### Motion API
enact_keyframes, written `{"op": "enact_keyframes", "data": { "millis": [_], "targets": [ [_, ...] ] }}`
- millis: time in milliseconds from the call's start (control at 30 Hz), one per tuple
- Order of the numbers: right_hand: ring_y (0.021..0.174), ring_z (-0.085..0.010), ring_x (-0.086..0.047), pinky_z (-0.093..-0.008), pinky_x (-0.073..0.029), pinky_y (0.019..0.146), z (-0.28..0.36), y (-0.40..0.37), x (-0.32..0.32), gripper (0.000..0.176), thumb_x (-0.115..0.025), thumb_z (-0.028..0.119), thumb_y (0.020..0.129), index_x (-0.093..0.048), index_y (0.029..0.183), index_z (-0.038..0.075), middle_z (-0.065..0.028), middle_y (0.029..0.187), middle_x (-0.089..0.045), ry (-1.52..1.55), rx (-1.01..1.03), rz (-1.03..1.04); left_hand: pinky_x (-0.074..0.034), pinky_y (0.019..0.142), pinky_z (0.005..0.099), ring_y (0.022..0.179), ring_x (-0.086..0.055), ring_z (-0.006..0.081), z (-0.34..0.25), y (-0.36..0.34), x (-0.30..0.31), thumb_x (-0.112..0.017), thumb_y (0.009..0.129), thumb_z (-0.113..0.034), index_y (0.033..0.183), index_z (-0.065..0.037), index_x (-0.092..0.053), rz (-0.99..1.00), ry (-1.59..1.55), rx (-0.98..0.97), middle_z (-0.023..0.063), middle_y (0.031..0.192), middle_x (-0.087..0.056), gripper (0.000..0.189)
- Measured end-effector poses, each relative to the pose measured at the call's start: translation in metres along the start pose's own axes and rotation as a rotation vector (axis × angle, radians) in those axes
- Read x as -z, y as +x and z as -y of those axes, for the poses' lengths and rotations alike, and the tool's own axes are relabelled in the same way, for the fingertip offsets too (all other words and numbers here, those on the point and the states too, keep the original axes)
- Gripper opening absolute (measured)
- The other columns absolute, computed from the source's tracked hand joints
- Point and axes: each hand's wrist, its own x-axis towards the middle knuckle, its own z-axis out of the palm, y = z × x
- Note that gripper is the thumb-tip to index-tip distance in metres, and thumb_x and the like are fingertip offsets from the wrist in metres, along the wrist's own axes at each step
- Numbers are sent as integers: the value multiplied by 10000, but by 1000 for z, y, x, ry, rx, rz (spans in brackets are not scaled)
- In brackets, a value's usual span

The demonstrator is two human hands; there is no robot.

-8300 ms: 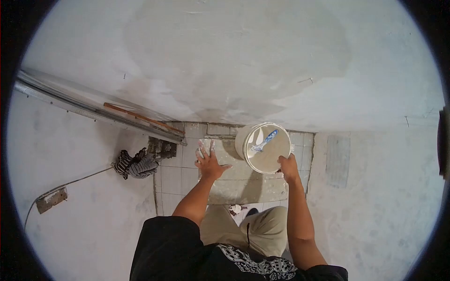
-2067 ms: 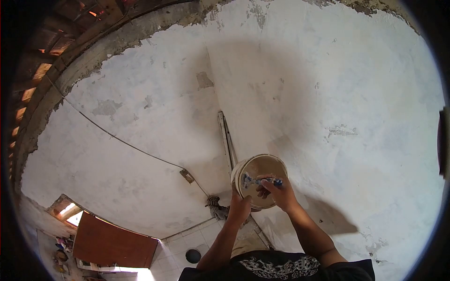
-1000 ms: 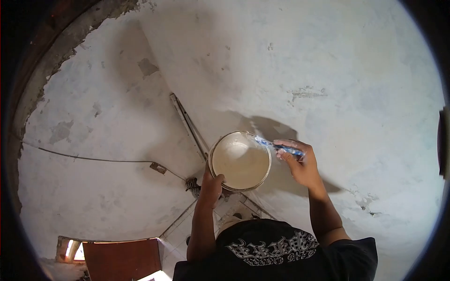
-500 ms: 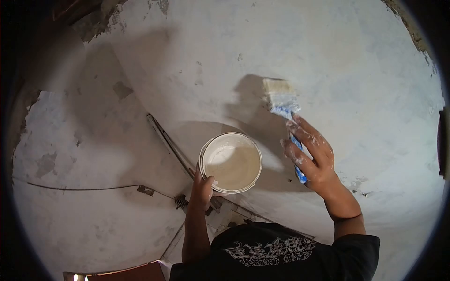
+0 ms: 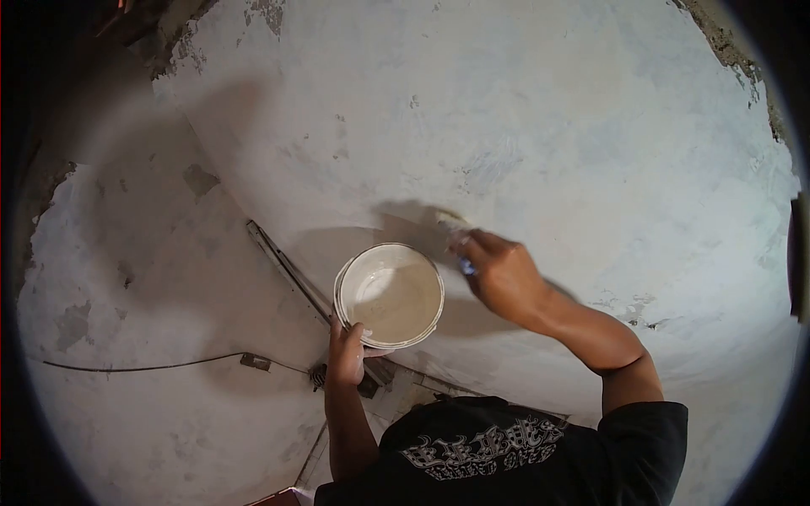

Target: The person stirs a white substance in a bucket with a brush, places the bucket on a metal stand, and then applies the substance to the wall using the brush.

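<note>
My left hand (image 5: 348,358) grips a round white bucket (image 5: 441,297) from below its left side, thumb over the rim. Cream-coloured liquid lies inside it, deepest toward the lower right. To the right of the bucket and a little above it, my right hand (image 5: 508,277) is closed round a paintbrush (image 5: 453,223). Fingers cover most of its blue handle; the bristle end points up and left, right at the white wall (image 5: 540,110). A fresh wet-looking streak shows on the wall above the brush.
In the corner a long thin strip (image 5: 287,268) runs diagonally down behind the bucket. A dark cable (image 5: 152,368) with a small box (image 5: 255,362) crosses the left wall. Plaster is chipped along the upper edges. Light tiled floor (image 5: 384,403) shows below.
My right hand has swung down and left with the paintbrush, and its back now faces the camera. The bucket and my left hand appear slightly further left as the view shifts.
</note>
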Motion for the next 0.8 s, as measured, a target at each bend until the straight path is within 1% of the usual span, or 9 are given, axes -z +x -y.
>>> {"op": "enact_keyframes", "data": {
  "millis": [100, 167, 267, 367, 433, 533, 667, 733, 800],
  "targets": [
    [909, -370, -712, -376, -593, 773, -4, 16, 46, 242, -672, -64, 842, -650, 1074, 4, -193, 1029, -699, 95, -81, -210, -639, 756, 514, 1107, -643, 366, -4, 2, 5, -485, 884, -100, 1505, -92, -280, -13, -34, -14, 195, 1357, -512, 654],
    [965, -327, -721, -352, -591, 787, 0, 25, 75, 252, -691, -85, 850, -647, 1090, -21, -196, 1051, -708, 6, -4, -432, -637, 761, 519, 1103, -643, 365, -2, 4, 9, -489, 873, -97, 1500, -92, -291, -19, -55, -6, 194, 1354, -513, 658],
    [879, -334, -719, -376, -604, 707, -6, 34, 87, 305, -716, -63, 765, -677, 1062, -3, -201, 1052, -694, -216, 205, -697, -647, 737, 525, 1134, -623, 373, 3, 13, 18, -478, 908, -62, 1523, -126, -232, 13, -53, 23, 200, 1374, -492, 665],
    [923, -340, -705, -391, -602, 726, -5, 29, 64, 312, -676, 8, 708, -691, 1018, -24, -218, 1063, -678, -451, 321, -563, -646, 744, 516, 1137, -625, 364, 5, 15, 20, -486, 907, -79, 1514, -124, -247, 34, -52, 18, 197, 1362, -508, 654],
    [980, -339, -685, -392, -595, 802, -2, 19, 29, 271, -645, 100, 783, -685, 1013, -36, -209, 1069, -675, -474, 273, -374, -643, 753, 517, 1142, -624, 367, 6, 14, 20, -470, 914, -69, 1516, -125, -246, 21, -73, 7, 197, 1369, -503, 645],
    [976, -322, -692, -373, -599, 785, -5, 5, -25, 274, -638, 94, 788, -677, 1031, -27, -198, 1085, -669, -505, 324, -313, -642, 754, 522, 1143, -624, 375, 4, 12, 20, -454, 919, -57, 1519, -126, -242, -25, -19, 18, 200, 1376, -498, 640],
    [969, -305, -695, -397, -604, 751, 3, 5, -40, 224, -649, 43, 801, -672, 1014, -22, -162, 984, -668, -314, 289, -83, -641, 753, 526, 1138, -628, 378, 2, 7, 20, -441, 923, -48, 1511, -118, -249, -26, -13, 22, 207, 1380, -493, 622],
    [932, -330, -686, -404, -592, 706, -1, 18, -29, 234, -678, 34, 793, -664, 1017, -30, -179, 986, -668, 95, -14, 188, -603, 822, 578, 1177, -605, 394, 3, 5, 21, -445, 902, -96, 1500, -101, -278, -38, -25, 30, 203, 1394, -483, 621],
    [860, -360, -673, -410, -576, 681, -10, 25, -12, 257, -696, -2, 787, -662, 1041, -24, -194, 975, -665, 113, 14, 37, -603, 821, 576, 1179, -604, 396, 1, 4, 23, -446, 902, -92, 1501, -103, -274, -17, -26, 24, 203, 1394, -482, 623]
  ]
}}
